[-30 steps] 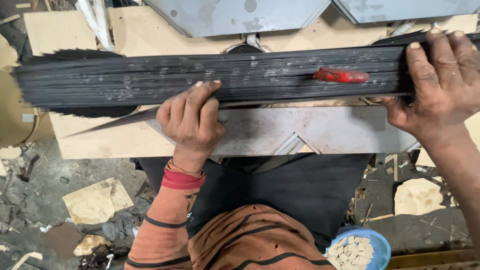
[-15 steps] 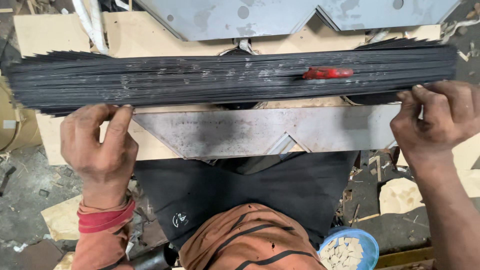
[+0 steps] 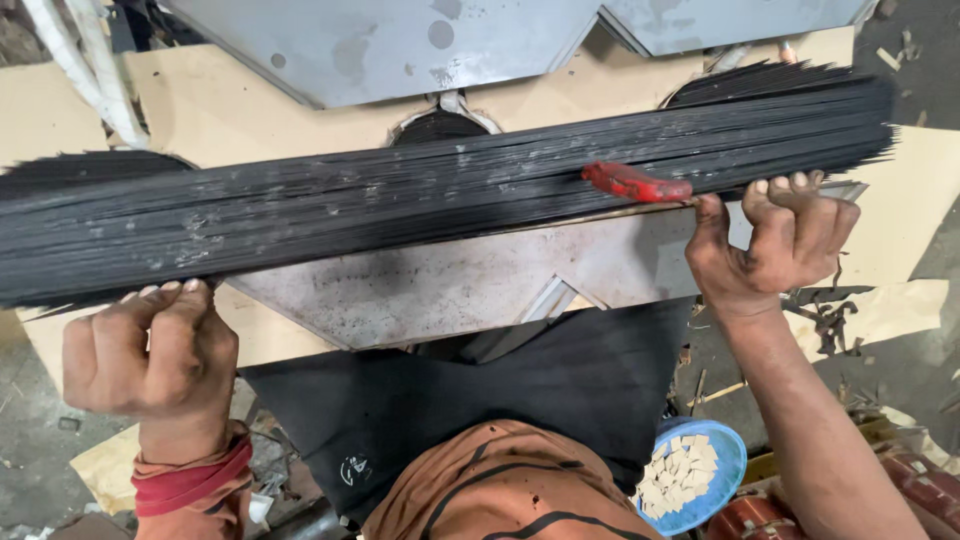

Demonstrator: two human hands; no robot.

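The long bundle of thin black metal strips [image 3: 420, 205] lies across the grey notched steel plate [image 3: 470, 285]; a blue bowl of chips [image 3: 700, 480] sits below the plate's right end.

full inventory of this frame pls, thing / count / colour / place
bundle of thin strips: one stack, black, lying across the middle, tilted up to the right
clip: one, red, on the bundle right of centre
metal plate: one, grey, notched lower edge, under the bundle
metal sheets: two, grey, top
cardboard: several sheets, tan, beneath the metal
bowl: one, blue, holding pale chips, bottom right
cloth: one, black, over the lap
left hand: gripping the bundle's near edge, left end
right hand: gripping the bundle's near edge, beside the clip
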